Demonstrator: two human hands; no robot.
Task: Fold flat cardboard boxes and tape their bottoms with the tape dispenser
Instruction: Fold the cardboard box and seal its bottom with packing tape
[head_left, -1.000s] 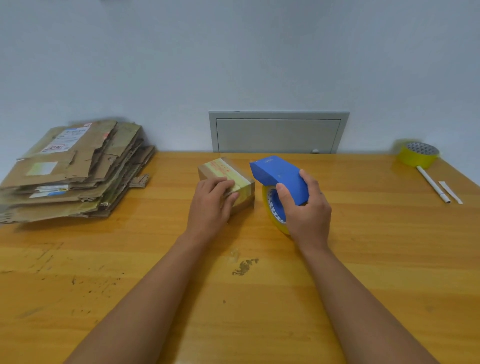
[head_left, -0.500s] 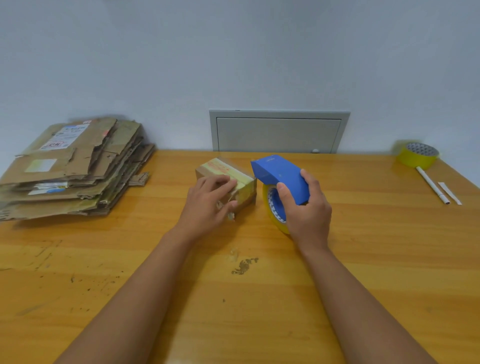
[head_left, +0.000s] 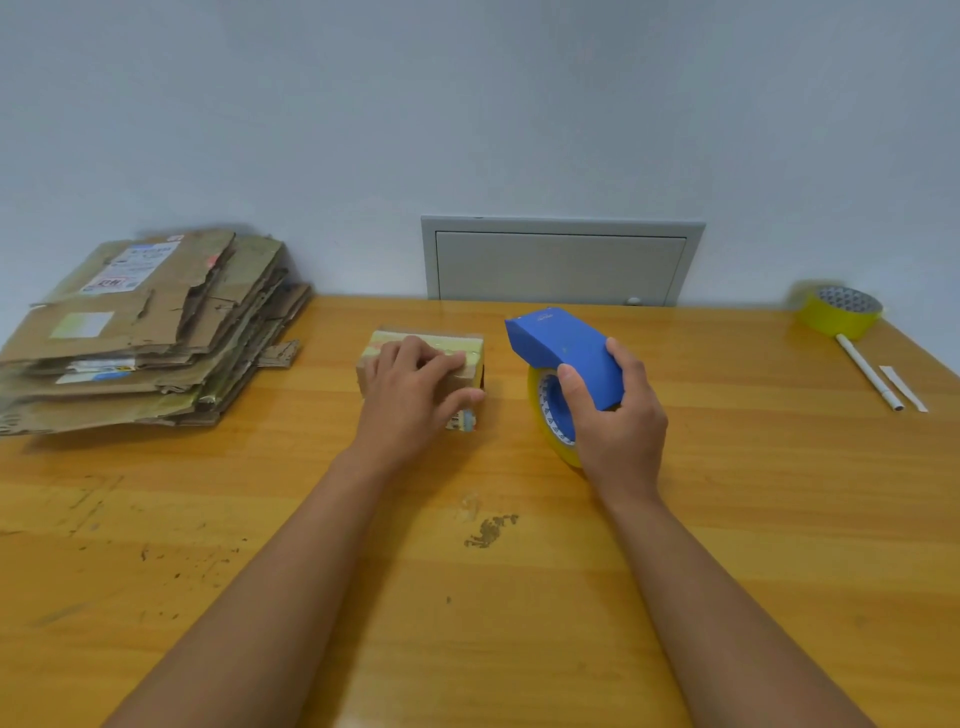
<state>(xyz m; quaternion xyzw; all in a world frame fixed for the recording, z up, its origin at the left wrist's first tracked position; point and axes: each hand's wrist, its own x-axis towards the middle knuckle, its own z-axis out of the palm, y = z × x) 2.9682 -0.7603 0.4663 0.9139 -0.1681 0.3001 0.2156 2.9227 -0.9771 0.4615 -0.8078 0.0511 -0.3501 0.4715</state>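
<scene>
While the left hand (head_left: 415, 395) presses flat on the small taped cardboard box (head_left: 470, 349) to steady it, the right hand (head_left: 615, 421) grips the blue tape dispenser (head_left: 563, 348) just right of it on the desk (head_left: 753, 519)

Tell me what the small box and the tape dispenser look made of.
Small box: brown cardboard, matte, with glossy yellowish tape on top. Tape dispenser: likely plastic, a smooth, evenly blue shell over a yellow tape roll.

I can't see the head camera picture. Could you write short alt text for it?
A person's left hand presses on a small taped cardboard box on a wooden table, while the right hand holds a blue tape dispenser beside it. Flattened cardboard boxes are stacked far left; a yellow tape roll and white pen lie far right.
</scene>
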